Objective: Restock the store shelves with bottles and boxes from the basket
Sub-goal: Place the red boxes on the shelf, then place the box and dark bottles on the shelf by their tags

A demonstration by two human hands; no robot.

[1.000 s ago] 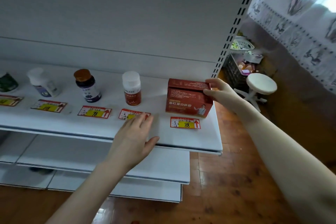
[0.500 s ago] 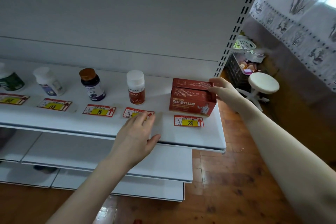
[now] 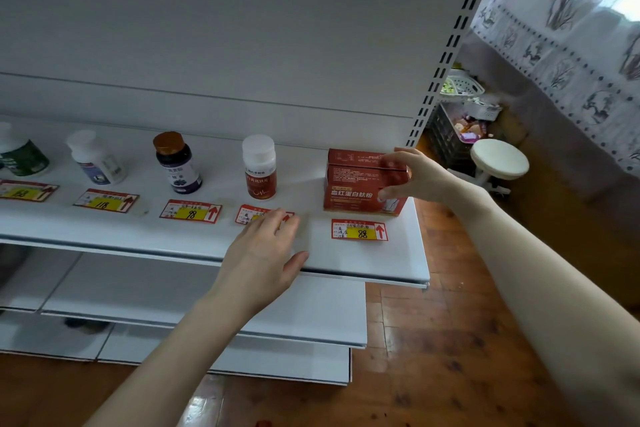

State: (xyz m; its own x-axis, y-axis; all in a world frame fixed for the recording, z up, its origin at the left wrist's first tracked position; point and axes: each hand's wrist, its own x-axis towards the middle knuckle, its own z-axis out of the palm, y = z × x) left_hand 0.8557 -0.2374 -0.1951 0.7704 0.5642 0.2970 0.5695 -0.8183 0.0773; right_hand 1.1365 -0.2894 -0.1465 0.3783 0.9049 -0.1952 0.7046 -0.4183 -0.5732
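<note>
A red box (image 3: 353,184) stands on the white shelf (image 3: 398,263) at its right end, behind an "88" price tag (image 3: 360,230). My right hand (image 3: 415,177) grips the box's right end, fingers over its top and thumb on its front. My left hand (image 3: 266,253) rests flat and open on the shelf's front edge, covering part of a price tag. To the left stand a white bottle with a red label (image 3: 259,166), a dark bottle with a brown cap (image 3: 178,163), a white bottle (image 3: 97,158) and a green bottle (image 3: 20,156).
Two lower white shelves (image 3: 207,305) jut out below. A slotted upright (image 3: 446,45) ends the shelf unit. Beyond it are a white stool (image 3: 498,159), a dark crate of goods (image 3: 453,139) and white baskets (image 3: 464,87) on a wooden floor.
My right hand has shifted from the box's right end to wrap over its top and front. The box stays at the shelf's right end. My left hand has kept its place.
</note>
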